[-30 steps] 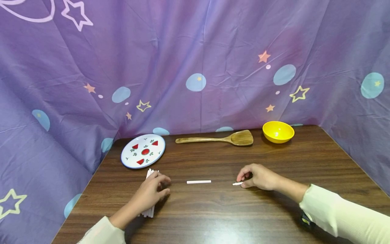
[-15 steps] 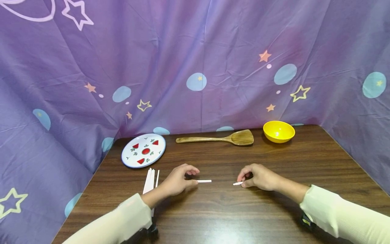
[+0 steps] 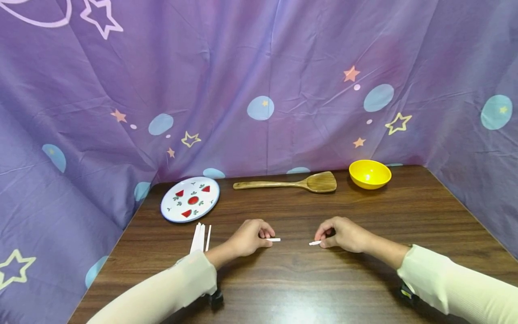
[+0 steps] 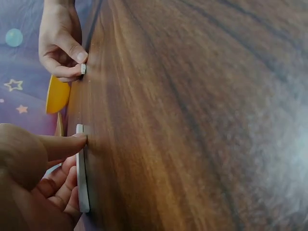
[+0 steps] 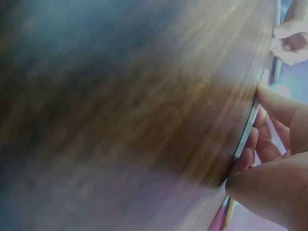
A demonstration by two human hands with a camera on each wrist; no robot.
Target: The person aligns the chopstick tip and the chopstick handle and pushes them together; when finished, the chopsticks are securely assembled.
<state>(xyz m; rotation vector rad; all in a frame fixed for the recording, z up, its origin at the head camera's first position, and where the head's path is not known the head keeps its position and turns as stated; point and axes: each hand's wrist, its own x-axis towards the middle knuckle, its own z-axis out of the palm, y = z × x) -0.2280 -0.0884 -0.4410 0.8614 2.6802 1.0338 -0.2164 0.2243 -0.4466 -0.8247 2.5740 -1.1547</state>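
My left hand (image 3: 247,239) pinches a slim white stick (image 4: 83,187) between thumb and fingers, low over the brown table. The stick's right end pokes out past the fingertips in the head view. Facing it, my right hand (image 3: 346,235) pinches a second white stick (image 5: 247,130), whose tip (image 3: 314,243) points left toward the first. A gap of bare wood separates the two sticks. Behind the left forearm lies a bundle of longer white sticks (image 3: 198,237), partly hidden by the sleeve, with one loose stick (image 3: 208,237) beside it.
A white plate (image 3: 171,211) with watermelon pictures lies at the back left. A wooden spatula (image 3: 321,183) stretches along the back edge, and a yellow bowl (image 3: 370,174) stands at the back right. A purple star-print cloth (image 3: 226,81) hangs behind the table (image 3: 323,288).
My left hand has moved right from above the bundle to the stick lying mid-table and now pinches it. The right hand has stayed in place with its stick.
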